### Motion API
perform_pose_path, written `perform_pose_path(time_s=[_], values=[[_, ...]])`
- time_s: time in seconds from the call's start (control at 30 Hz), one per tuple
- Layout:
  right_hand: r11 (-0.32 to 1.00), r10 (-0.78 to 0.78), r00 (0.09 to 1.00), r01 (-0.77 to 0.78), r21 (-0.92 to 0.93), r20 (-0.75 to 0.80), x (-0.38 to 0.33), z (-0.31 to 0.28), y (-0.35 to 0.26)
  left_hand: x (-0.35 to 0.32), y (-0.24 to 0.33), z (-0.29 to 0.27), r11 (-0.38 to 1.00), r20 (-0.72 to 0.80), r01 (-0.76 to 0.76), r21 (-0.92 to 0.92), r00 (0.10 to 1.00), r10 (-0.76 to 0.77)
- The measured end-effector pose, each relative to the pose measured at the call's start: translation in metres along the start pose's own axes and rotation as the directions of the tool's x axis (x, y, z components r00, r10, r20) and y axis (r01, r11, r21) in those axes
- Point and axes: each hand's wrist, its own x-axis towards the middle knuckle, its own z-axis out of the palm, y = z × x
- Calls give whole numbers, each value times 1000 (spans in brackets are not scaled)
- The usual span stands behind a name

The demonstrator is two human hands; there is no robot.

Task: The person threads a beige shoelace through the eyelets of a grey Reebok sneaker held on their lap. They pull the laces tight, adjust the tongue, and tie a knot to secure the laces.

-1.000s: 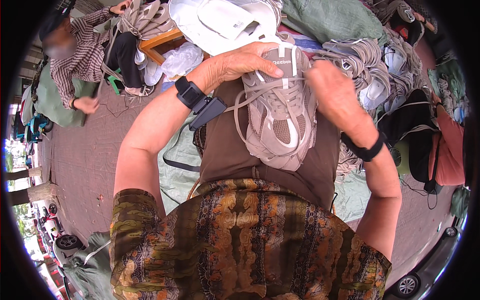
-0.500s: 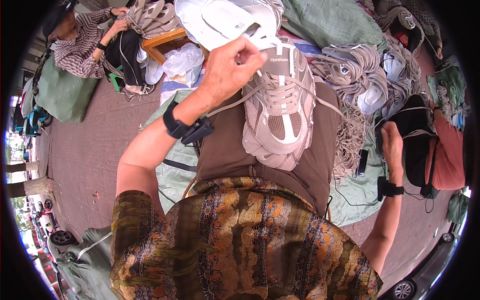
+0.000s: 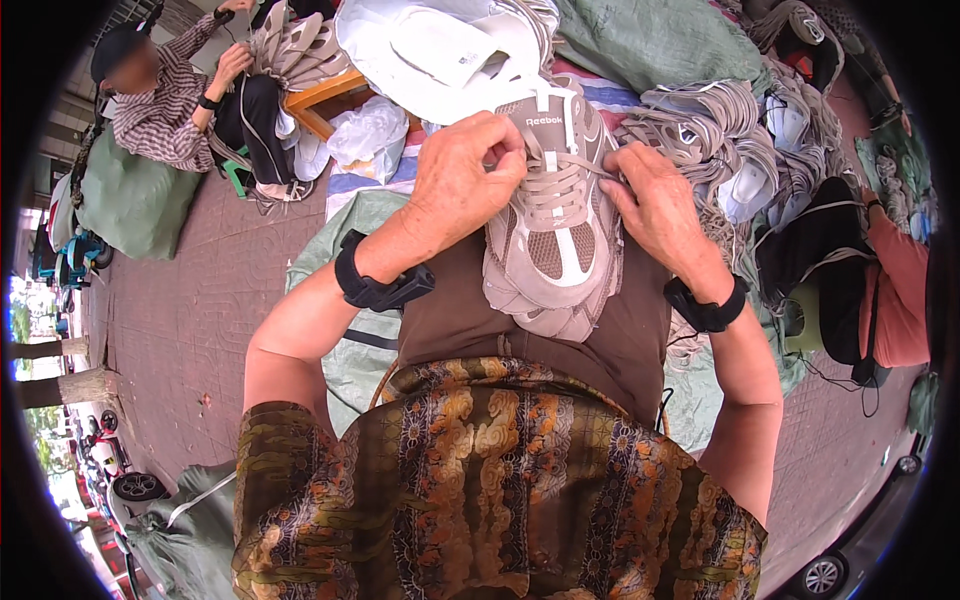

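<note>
A beige and grey sneaker upper point(image 3: 553, 255) lies across my lap, toe toward me, with at least one more upper beneath it. Its flat beige shoelace point(image 3: 558, 188) crosses the tongue in several rows. At the upper's left edge my left hand point(image 3: 465, 165) is closed in a pinch beside the top eyelets, with lace at its fingertips. On the opposite side my right hand point(image 3: 655, 200) pinches a lace end that runs out from the tongue. The tips of both hands' fingers are partly hidden.
White shoe parts point(image 3: 440, 50) sit in a pale bag beyond the upper. Piles of uppers point(image 3: 690, 125) lie at the far right, near a green sack point(image 3: 660, 45). A person in a checked shirt point(image 3: 165, 115) sits at far left; another in a pink top point(image 3: 895, 300) sits at right.
My right hand has come in from the far right to the upper and taken hold of the lace. My left hand has moved slightly down along the upper's left side.
</note>
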Motion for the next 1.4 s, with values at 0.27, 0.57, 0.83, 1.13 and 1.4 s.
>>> perform_pose_path(time_s=[0.27,0.57,0.83,1.13,1.4], values=[[838,256,954,-301,455,158,-5,7,14,-12,1,1,993,2,-90,-72,996,90],[731,291,926,-378,568,242,-8,-5,7,-14,-5,22,980,-3,-128,-151,992,129],[996,-17,990,4,-94,-137,-7,-27,21,-4,-19,-1,957,226,-53,-285,967,121],[835,-179,974,77,-545,-137,-23,-73,34,8,-2,-9,998,249,-6,56,968,-9],[829,433,894,-446,336,117,-42,-119,14,2,-7,6,957,116,-222,186,972,203]])
